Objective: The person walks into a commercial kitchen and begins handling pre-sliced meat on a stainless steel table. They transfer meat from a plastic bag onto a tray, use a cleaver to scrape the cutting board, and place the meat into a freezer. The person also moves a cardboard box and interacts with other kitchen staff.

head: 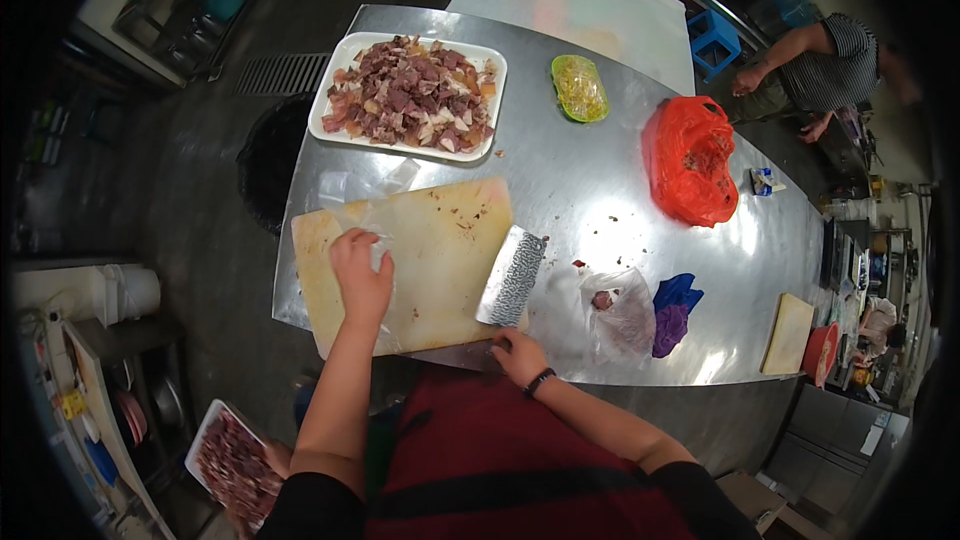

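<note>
My left hand (pixel 362 270) is over the left part of a worn cutting board (pixel 442 262), with its fingers at a thin clear plastic bag (pixel 382 229); whether they grip it I cannot tell. At the board's near right edge, my right hand (pixel 520 356) is curled beside the lower end of a cleaver (pixel 514 277). The handle of the cleaver does not show, so its hold is unclear. The blade lies across the board's right edge. Beyond the board, a white tray (pixel 319 120) holds a heap of chopped meat (pixel 412 94).
A red plastic bag (pixel 690 165), a green wrapped tray (pixel 580 88), a clear bag with contents (pixel 619 319) and purple and blue bags (pixel 673 315) lie on the steel table (pixel 570 187). One person (pixel 817 71) stands at right; another person's hand (pixel 277 457) holds a meat tray (pixel 236 457).
</note>
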A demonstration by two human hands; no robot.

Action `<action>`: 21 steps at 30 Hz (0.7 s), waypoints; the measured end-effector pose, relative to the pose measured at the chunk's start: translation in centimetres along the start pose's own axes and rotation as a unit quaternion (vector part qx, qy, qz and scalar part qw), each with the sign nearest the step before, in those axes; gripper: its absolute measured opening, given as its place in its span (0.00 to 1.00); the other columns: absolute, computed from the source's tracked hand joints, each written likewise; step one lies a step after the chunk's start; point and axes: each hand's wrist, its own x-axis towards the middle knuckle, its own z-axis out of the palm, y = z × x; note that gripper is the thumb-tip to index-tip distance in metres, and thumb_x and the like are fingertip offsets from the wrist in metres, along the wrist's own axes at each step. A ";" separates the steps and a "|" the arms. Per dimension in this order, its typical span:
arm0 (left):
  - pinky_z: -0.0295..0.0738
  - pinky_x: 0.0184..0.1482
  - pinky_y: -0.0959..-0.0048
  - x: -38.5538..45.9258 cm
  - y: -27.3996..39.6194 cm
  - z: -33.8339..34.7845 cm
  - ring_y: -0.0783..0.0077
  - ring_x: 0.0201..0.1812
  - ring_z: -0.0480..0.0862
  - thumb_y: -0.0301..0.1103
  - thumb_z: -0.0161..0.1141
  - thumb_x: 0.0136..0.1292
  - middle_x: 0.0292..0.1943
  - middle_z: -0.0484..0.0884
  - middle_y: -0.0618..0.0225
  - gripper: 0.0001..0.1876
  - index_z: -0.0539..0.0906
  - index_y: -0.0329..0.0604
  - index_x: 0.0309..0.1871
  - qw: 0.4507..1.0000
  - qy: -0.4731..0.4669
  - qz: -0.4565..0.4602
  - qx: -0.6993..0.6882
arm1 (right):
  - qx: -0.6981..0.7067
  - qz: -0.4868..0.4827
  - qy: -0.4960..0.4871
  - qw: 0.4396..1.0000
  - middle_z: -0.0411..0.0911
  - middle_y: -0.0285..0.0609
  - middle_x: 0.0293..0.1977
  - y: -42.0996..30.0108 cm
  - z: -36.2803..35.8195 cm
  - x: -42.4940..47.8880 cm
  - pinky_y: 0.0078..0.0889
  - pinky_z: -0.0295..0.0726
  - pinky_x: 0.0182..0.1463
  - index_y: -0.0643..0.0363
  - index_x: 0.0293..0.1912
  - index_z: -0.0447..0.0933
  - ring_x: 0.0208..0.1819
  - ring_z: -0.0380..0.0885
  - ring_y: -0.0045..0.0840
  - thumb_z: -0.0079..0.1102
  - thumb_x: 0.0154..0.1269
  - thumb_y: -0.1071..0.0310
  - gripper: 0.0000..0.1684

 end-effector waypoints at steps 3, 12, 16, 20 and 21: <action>0.69 0.55 0.62 1.7 1.4 4.3 0.53 0.52 0.74 0.21 0.60 0.48 0.48 0.76 0.55 0.17 0.78 0.38 0.45 0.994 -0.070 0.043 -0.076 | -0.028 -0.008 0.081 0.996 0.76 0.50 0.37 3.0 -1.4 -0.9 0.41 0.73 0.50 0.54 0.44 0.74 0.45 0.73 0.45 0.57 0.53 0.73 0.16; 0.79 0.44 0.65 11.8 8.0 18.3 0.57 0.45 0.82 0.25 0.55 0.53 0.42 0.80 0.55 0.09 0.81 0.39 0.38 0.913 -0.309 0.226 0.140 | 0.075 0.034 0.187 0.979 0.72 0.54 0.52 6.0 -3.0 -1.0 0.38 0.71 0.57 0.58 0.60 0.64 0.55 0.71 0.44 0.59 0.52 0.74 0.34; 0.81 0.38 0.65 13.8 8.6 22.9 0.59 0.38 0.84 0.26 0.55 0.53 0.36 0.81 0.57 0.07 0.83 0.41 0.34 0.913 -0.292 0.226 0.174 | 0.080 0.090 0.123 0.985 0.77 0.49 0.44 7.2 -3.2 -1.0 0.36 0.74 0.53 0.58 0.58 0.66 0.47 0.76 0.41 0.64 0.48 0.70 0.34; 0.80 0.40 0.65 14.2 9.3 24.1 0.59 0.40 0.83 0.26 0.54 0.54 0.37 0.81 0.57 0.08 0.82 0.40 0.35 0.906 -0.295 0.231 0.196 | 0.128 0.114 0.126 0.977 0.77 0.48 0.41 8.5 -2.4 -0.8 0.37 0.74 0.50 0.59 0.55 0.68 0.45 0.77 0.40 0.64 0.49 0.71 0.31; 0.80 0.41 0.65 14.1 9.0 24.1 0.58 0.41 0.83 0.26 0.54 0.54 0.37 0.81 0.57 0.07 0.82 0.40 0.35 0.910 -0.291 0.224 0.190 | 0.108 0.117 0.126 0.979 0.77 0.48 0.41 8.0 -2.5 -0.8 0.37 0.74 0.50 0.59 0.54 0.67 0.45 0.77 0.40 0.63 0.50 0.71 0.30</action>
